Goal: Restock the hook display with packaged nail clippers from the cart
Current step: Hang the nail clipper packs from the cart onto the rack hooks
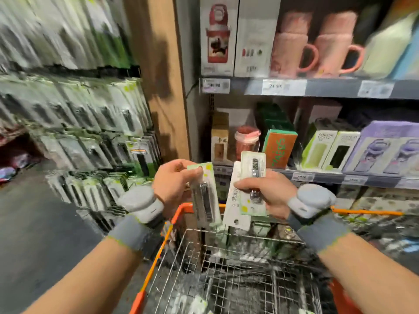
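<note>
My left hand (173,180) pinches the top of one packaged nail clipper (205,196), a green-and-white card that hangs down over the cart. My right hand (269,191) grips two or more nail clipper packs (244,193), one facing me, one showing its white back with a barcode. Both hands are above the front rim of the wire cart (226,268), which has orange edges. The hook display (86,123) fills the left side, hung with rows of similar green-and-white packs, blurred by motion.
A wooden post (163,87) separates the hook display from grey shelves (317,87) on the right holding boxed bottles, pink mugs and other boxes. Dark floor (34,223) lies at lower left. More packs lie blurred in the cart bottom.
</note>
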A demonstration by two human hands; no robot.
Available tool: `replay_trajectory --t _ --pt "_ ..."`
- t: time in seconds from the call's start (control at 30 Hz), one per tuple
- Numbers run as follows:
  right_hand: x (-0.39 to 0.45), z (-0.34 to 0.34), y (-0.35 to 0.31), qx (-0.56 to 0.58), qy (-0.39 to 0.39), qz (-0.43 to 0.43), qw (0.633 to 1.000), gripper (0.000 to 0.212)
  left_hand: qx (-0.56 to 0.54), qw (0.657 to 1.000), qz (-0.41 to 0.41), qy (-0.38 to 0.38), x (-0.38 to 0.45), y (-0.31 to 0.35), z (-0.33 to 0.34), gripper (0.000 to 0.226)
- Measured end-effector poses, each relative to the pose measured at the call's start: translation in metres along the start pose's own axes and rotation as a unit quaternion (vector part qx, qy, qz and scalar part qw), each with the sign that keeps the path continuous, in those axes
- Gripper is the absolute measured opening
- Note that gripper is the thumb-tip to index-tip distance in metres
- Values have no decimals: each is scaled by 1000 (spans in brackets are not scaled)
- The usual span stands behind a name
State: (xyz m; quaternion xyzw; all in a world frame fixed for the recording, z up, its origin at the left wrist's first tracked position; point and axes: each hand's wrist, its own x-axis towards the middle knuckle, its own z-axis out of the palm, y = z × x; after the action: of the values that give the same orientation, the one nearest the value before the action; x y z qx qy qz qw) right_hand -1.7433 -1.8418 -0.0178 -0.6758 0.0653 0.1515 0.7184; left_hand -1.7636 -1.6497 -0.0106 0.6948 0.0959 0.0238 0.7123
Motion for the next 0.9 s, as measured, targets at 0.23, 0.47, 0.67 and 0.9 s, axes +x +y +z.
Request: replay_trajectory --t 0.23,0.47,0.67,0.9 --pt "-45 93 -53 30 -16 -74 997 18 10 996 85 1 -29 68 -92 16" --pt "-74 163 -89 27 -18 -134 991 15 18 989 141 34 -48 109 -181 10" --pt "-70 189 -106 56 -37 -137 988 20 -6 985 160 71 -46 132 -231 4" --pt "-40 214 -117 74 -55 -145 985 15 85 969 200 118 -9 136 -272 3"
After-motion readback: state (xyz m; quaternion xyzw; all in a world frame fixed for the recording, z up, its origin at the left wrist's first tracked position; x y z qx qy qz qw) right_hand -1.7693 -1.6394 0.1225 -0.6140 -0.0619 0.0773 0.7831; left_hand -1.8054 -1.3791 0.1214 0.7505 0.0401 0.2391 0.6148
